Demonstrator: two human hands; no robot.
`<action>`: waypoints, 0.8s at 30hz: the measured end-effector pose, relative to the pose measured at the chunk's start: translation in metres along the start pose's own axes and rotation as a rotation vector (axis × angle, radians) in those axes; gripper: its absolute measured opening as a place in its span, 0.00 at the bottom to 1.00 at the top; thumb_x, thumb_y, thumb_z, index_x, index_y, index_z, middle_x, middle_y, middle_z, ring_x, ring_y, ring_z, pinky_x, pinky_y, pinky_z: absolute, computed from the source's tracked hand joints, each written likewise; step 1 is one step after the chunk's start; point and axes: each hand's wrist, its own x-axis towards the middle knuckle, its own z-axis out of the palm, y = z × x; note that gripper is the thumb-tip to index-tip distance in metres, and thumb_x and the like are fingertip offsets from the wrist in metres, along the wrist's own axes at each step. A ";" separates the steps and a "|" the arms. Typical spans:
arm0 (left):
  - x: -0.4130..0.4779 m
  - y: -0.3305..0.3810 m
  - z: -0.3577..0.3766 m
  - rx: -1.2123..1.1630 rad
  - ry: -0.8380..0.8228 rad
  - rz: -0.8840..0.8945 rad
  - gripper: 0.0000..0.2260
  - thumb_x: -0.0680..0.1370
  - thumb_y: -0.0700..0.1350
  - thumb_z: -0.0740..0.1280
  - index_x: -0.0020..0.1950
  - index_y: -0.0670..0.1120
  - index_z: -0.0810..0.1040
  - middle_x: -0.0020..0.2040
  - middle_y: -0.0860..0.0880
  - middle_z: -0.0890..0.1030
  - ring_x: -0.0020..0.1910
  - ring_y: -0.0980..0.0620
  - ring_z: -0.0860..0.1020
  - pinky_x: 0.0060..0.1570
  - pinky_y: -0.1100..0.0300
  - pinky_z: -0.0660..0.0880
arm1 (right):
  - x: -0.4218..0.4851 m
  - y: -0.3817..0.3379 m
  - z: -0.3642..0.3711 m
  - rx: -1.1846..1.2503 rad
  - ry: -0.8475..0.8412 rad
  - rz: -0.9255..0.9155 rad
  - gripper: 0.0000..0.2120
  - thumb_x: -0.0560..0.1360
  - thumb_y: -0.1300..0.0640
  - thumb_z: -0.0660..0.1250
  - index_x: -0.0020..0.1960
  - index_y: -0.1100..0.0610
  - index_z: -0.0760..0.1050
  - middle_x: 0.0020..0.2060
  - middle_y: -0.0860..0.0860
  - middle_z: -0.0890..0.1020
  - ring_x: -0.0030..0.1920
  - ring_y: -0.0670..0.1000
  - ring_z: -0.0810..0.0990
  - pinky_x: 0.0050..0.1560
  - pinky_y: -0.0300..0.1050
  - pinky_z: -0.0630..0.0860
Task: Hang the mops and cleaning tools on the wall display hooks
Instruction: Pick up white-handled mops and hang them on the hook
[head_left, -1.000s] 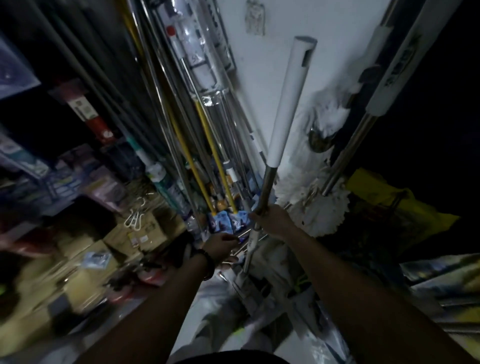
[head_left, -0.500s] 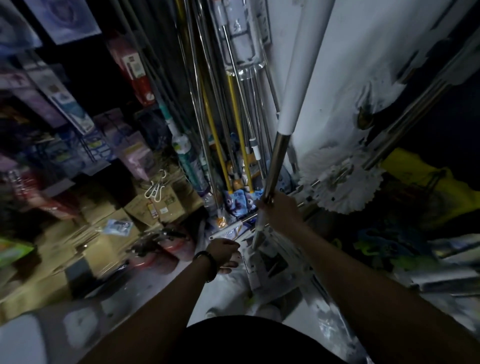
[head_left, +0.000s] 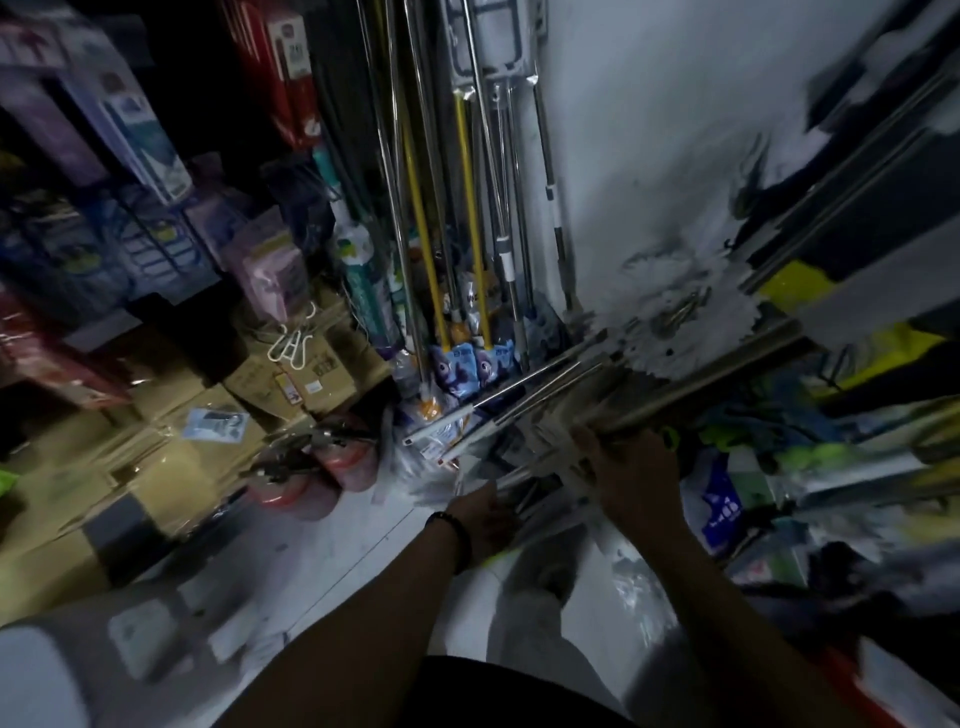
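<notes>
Several mops with yellow handles and steel poles hang upright against the dim back wall. A bundle of steel mop poles lies slanted low at the centre, with white fringed mop heads behind it. My right hand is closed around one slanted steel pole of that bundle. My left hand, with a dark wristband, reaches into plastic-wrapped mop packaging below the poles; its fingers are blurred and partly hidden.
Cardboard boxes are stacked on the left, with two red fire extinguishers lying in front. White S-hooks hang above the boxes. Packaged goods fill the left shelves. Bags and clutter crowd the right. White wall rises behind.
The pole my right hand held upright has come down to a low slant among the bundle. Both hands dropped toward the floor pile, and my view tilted downward.
</notes>
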 end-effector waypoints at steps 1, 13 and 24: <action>0.005 -0.006 0.000 -0.023 -0.024 -0.001 0.16 0.86 0.53 0.59 0.57 0.40 0.76 0.42 0.42 0.76 0.39 0.45 0.75 0.43 0.55 0.74 | -0.008 -0.005 -0.006 0.041 -0.002 -0.003 0.26 0.73 0.26 0.65 0.42 0.49 0.84 0.33 0.45 0.85 0.37 0.39 0.85 0.43 0.39 0.79; 0.034 -0.033 0.030 -0.306 -0.226 -0.021 0.07 0.81 0.40 0.67 0.50 0.36 0.82 0.37 0.40 0.86 0.31 0.47 0.86 0.32 0.57 0.83 | -0.062 -0.052 -0.083 0.288 -0.026 0.162 0.15 0.69 0.39 0.70 0.53 0.44 0.82 0.46 0.48 0.88 0.47 0.51 0.89 0.50 0.56 0.86; 0.006 -0.078 0.100 -0.019 -0.437 0.041 0.08 0.83 0.35 0.64 0.59 0.40 0.82 0.52 0.41 0.86 0.49 0.45 0.85 0.49 0.56 0.84 | -0.067 -0.049 -0.090 -0.581 -0.314 -0.181 0.08 0.84 0.53 0.65 0.61 0.50 0.80 0.54 0.49 0.84 0.56 0.50 0.83 0.55 0.43 0.78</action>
